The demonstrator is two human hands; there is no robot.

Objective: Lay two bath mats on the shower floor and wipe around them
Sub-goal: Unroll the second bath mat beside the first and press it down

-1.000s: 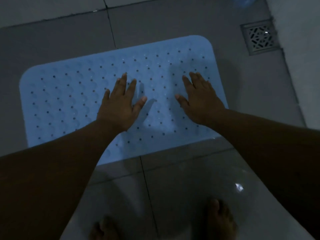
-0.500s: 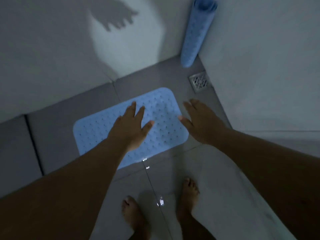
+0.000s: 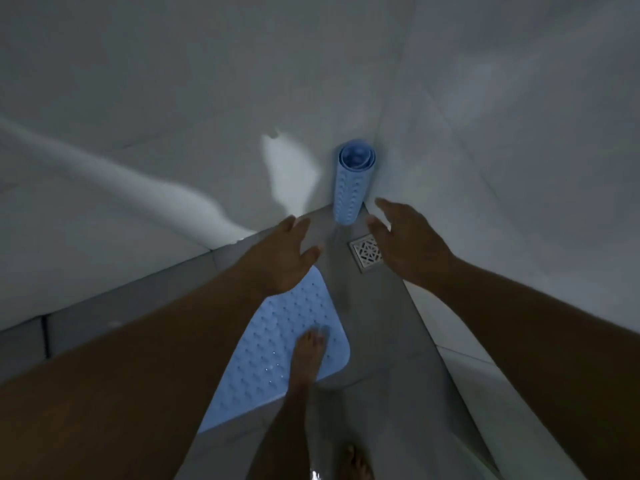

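Observation:
A light blue bath mat (image 3: 263,355) with small holes lies flat on the grey shower floor, partly hidden by my left forearm. One bare foot (image 3: 306,355) stands on its right part. A second blue mat (image 3: 353,185), rolled up, stands upright in the corner against the wall. My left hand (image 3: 280,258) hovers open, left of and below the roll. My right hand (image 3: 408,240) is open too, just right of the roll's base, not touching it.
A square metal floor drain (image 3: 363,252) sits in the floor below the roll, partly under my right hand. White tiled walls (image 3: 519,133) close the corner on both sides. My other foot (image 3: 355,462) stands on wet grey tile at the bottom.
Both hands have lifted off the flat mat and moved up toward the rolled mat in the corner. The view has tilted upward and a foot has stepped onto the flat mat.

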